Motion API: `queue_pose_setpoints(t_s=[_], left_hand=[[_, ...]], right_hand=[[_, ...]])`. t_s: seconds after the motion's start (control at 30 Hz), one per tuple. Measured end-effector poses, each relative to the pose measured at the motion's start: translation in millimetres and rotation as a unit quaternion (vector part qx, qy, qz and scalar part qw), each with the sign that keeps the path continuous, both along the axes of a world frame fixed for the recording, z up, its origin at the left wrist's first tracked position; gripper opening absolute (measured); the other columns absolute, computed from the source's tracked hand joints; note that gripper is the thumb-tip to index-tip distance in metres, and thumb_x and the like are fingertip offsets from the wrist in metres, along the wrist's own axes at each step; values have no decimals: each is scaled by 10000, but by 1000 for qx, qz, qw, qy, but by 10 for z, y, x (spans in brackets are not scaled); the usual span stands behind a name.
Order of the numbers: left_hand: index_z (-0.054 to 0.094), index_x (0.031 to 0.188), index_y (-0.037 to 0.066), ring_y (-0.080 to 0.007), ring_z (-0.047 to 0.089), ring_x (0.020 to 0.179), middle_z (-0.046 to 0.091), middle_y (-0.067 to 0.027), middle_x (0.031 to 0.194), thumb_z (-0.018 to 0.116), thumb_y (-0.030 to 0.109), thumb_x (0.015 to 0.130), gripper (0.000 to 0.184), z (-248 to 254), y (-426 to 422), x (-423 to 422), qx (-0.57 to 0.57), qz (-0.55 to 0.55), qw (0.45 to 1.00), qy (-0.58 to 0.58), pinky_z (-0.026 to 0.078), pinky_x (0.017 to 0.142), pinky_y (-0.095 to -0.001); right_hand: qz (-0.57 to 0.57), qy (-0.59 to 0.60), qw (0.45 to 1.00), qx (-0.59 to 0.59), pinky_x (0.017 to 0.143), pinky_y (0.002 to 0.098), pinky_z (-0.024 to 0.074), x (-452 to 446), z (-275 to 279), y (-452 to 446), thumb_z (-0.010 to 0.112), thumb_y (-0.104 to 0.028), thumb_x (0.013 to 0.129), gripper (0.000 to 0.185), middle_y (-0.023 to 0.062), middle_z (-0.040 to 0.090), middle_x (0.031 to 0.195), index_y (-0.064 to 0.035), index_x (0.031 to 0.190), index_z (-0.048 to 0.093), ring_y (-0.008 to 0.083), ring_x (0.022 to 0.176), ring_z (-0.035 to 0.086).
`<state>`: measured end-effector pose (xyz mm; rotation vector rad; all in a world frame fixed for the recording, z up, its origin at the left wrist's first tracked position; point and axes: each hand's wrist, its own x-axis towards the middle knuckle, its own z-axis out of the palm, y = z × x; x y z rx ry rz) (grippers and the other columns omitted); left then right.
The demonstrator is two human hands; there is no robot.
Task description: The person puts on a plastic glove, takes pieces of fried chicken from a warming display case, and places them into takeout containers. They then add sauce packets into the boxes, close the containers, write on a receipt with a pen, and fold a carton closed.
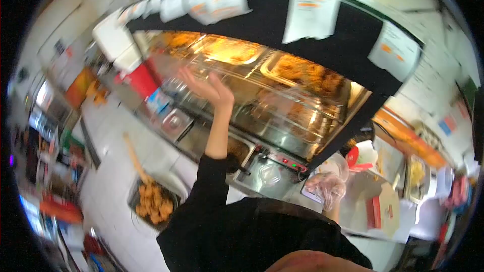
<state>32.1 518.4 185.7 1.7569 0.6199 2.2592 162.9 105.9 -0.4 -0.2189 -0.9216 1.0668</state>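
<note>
My left hand (pixel 209 86) is bare and raised in front of the lit food warmer (pixel 348 121), fingers spread and nothing in them. Inside the warmer, metal trays hold golden fried food (pixel 297 70), and wire racks (pixel 302 113) run below. My right hand (pixel 327 187) wears a clear plastic glove, low at the right. It is over or beside a flat scale-like device (pixel 310 191), close to a round whitish tub (pixel 337 165). Glare and blur on the glove hide how its fingers lie and whether they hold anything.
A dark fryer basket (pixel 132 202) of fried pieces (pixel 155 204) and its long handle (pixel 133 156) are at lower left. A red-and-white carton (pixel 363 156) and an open box (pixel 388 209) stand at right. Papers (pixel 312 12) hang along the warmer's top.
</note>
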Motion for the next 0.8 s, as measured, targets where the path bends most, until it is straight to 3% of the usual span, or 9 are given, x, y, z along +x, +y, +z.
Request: queue_pose_setpoints(t_s=[0.03, 0.13, 0.4, 0.5, 0.53, 0.63, 0.73, 0.8], left_hand=[[208, 1425, -47, -469, 68, 1380, 151, -265, 1496, 399, 380, 933, 679, 17, -381, 141, 60, -17, 998, -14, 22, 1098, -559], [199, 1461, 53, -433, -8, 1406, 104, -253, 1513, 365, 532, 911, 748, -190, -790, 569, 135, -41, 976, 163, -12, 1081, -593], [170, 1480, 85, -448, 13, 1399, 67, -236, 1524, 347, 569, 908, 770, -145, -649, 517, 122, -45, 980, 148, 17, 1068, -614], [172, 1480, 90, -448, 21, 1399, 66, -231, 1526, 349, 568, 907, 767, -94, -675, 487, 117, -37, 981, 150, 28, 1066, -616], [172, 1480, 92, -448, 24, 1399, 68, -229, 1526, 348, 567, 908, 764, -111, -658, 489, 117, -38, 981, 152, 31, 1067, -615], [176, 1481, 99, -446, 30, 1399, 76, -223, 1526, 344, 565, 910, 755, -134, -630, 492, 122, -43, 980, 151, 38, 1067, -614], [181, 1476, 86, -438, 53, 1398, 90, -214, 1527, 324, 556, 922, 741, -109, -630, 482, 119, -30, 981, 151, 56, 1075, -595], [177, 1477, 82, -433, 63, 1398, 89, -206, 1529, 313, 554, 929, 736, -105, -649, 471, 117, -26, 981, 151, 64, 1078, -587]], right_hand=[[-11, 24, 999, -21, 788, 592, 479, -37, 40, -1, 686, -291, 748, 526, 397, 481, 1164, 34, 1145, 569, 534, 1010, 527], [-55, 70, 995, -53, 797, 597, 471, -88, 80, -34, 685, -291, 753, 526, 394, 480, 1168, 37, 1146, 567, 538, 1028, 517], [-169, 108, 975, -93, 823, 610, 451, -179, 79, -498, 685, -291, 766, 525, 388, 478, 1180, 47, 1148, 562, 549, 1077, 491], [-209, 109, 964, -122, 792, 549, 495, -281, 135, -606, 691, -293, 718, 556, 353, 480, 1206, 8, 1169, 570, 514, 1054, 520], [-228, 126, 950, -171, 824, 549, 473, -316, 148, -644, 684, -300, 724, 562, 327, 501, 1187, 37, 1157, 562, 486, 1054, 521], [-232, 112, 954, -156, 826, 541, 456, -397, 223, -579, 684, -322, 720, 583, 297, 523, 1157, 59, 1142, 554, 459, 1025, 531], [-205, 138, 954, -171, 881, 581, 426, -421, 172, -637, 725, -289, 749, 534, 323, 487, 1228, 28, 1150, 568, 488, 1082, 504], [-221, 118, 950, -187, 838, 519, 426, -470, 149, -621, 701, -340, 724, 588, 262, 528, 1163, 39, 1148, 554, 418, 1013, 516]])
